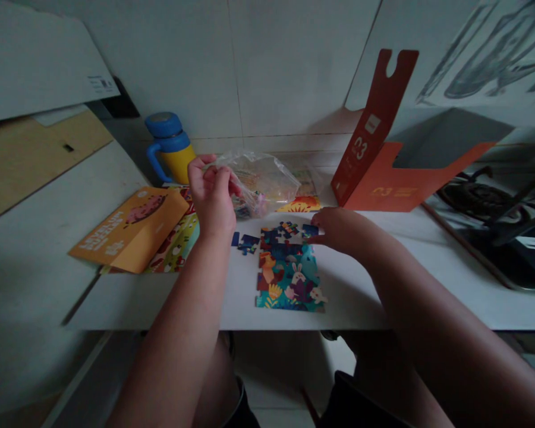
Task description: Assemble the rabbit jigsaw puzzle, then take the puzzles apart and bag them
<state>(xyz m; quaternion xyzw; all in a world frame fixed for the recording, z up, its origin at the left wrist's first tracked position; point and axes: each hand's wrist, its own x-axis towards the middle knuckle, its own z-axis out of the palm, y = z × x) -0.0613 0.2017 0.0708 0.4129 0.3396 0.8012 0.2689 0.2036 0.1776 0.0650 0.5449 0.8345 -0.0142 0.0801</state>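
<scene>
A partly joined colourful jigsaw puzzle [289, 268] with a rabbit picture lies on the white counter [374, 297]. My left hand [211, 193] is raised behind it, fingers pinched on the edge of a clear plastic bag [263, 178] that holds more pieces. My right hand [339, 229] rests on the counter at the puzzle's top right corner, fingers curled on a puzzle piece [310, 230] there. A loose blue piece [246, 242] lies just left of the puzzle.
An orange box [129, 229] and colourful printed sheets lie at the left. A blue and yellow bottle [169, 147] stands by the wall. A red cardboard sleeve [383, 160] stands at the back right. A gas stove [494, 220] fills the right side.
</scene>
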